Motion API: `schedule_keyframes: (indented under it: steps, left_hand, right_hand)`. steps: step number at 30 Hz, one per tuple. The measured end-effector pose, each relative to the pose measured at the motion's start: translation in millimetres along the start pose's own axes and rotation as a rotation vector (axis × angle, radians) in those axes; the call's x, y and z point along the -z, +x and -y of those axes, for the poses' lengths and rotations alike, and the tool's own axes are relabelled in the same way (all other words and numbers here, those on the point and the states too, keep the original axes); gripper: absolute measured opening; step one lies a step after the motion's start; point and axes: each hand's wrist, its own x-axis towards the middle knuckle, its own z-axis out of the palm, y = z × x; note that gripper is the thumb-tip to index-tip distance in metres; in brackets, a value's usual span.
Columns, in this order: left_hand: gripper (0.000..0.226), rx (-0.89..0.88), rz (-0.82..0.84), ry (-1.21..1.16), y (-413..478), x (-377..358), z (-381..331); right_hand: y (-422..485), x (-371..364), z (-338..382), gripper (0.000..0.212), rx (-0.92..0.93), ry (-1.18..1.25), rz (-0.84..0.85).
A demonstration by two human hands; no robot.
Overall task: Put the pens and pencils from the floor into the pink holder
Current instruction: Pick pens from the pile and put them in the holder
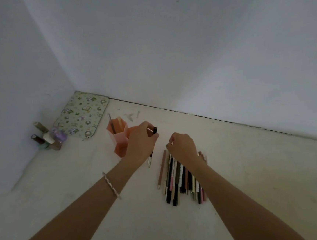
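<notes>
Hands reach out over a pale floor in a white-walled corner. The left hand [141, 140] is closed around a thin black pen with a silver end [152, 147], held nearly upright just right of the pink plastic hexagonal holder [118, 140], which stands on the floor and already contains two sticks. To do this step well, I think the pen's lower tip should be lifted clear of the rim, centred over an opening, then lowered rather than dropped, so the light holder does not tip. The right hand [182, 146] hovers, fingers curled loosely inward, over the far end of the row of mixed pens and pencils [178, 181] lying side by side on the floor; whether it pinches one I cannot tell. Both forearms stretch forward, the left wearing a thin bracelet [111, 185].
</notes>
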Motion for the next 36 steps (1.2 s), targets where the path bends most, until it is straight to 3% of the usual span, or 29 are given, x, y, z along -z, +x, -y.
schedule_keyframes:
  steps: [4, 9, 13, 17, 21, 23, 27, 30, 33, 36]
  left_hand:
    - [0.014, -0.067, -0.128, -0.104, -3.4, 30.4, -17.3]
    - [0.014, -0.056, -0.127, -0.241, -11.0, 45.8, -24.0]
    - [0.015, -0.1, -0.275, -0.241, -6.4, 65.7, -21.8]
    - [0.033, -0.126, -0.535, -0.381, 12.5, 109.4, -13.8]
    - [0.035, -0.21, -0.648, -0.296, 26.6, 123.6, 1.2]
    - [0.028, -0.235, -0.635, -0.243, 29.3, 116.9, 10.1]
    - [0.026, -0.219, -0.498, -0.113, 26.6, 95.1, 33.2]
    - [0.026, -0.261, -0.426, 0.123, 20.8, 85.2, 51.0]
    - [0.033, -0.256, -0.501, 0.375, 21.9, 92.6, 56.6]
    - [0.036, -0.275, -0.569, 0.314, 23.4, 109.2, 49.2]
  right_hand:
    - [-0.9, -24.8, 17.4, 0.026, 0.019, -0.334, 0.075]
    - [-3.8, -44.5, 27.0, 0.017, -0.055, -0.418, 0.115]
    - [-0.7, -35.7, 38.8, 0.023, -0.114, -0.136, 0.067]
    - [16.7, 1.6, 53.4, 0.024, -0.215, 0.412, -0.153]
    - [25.8, 33.8, 68.0, 0.011, -0.092, 0.766, -0.395]
    - [25.4, 40.2, 76.3, 0.004, -0.022, 0.844, -0.459]
    - [20.9, 42.0, 88.6, 0.027, 0.106, 0.897, -0.545]
    - [18.2, 37.9, 93.8, 0.024, 0.151, 0.921, -0.565]
    - [15.7, 34.8, 103.3, 0.022, 0.221, 0.919, -0.555]
    - [15.0, 26.4, 118.8, 0.021, 0.27, 0.835, -0.53]
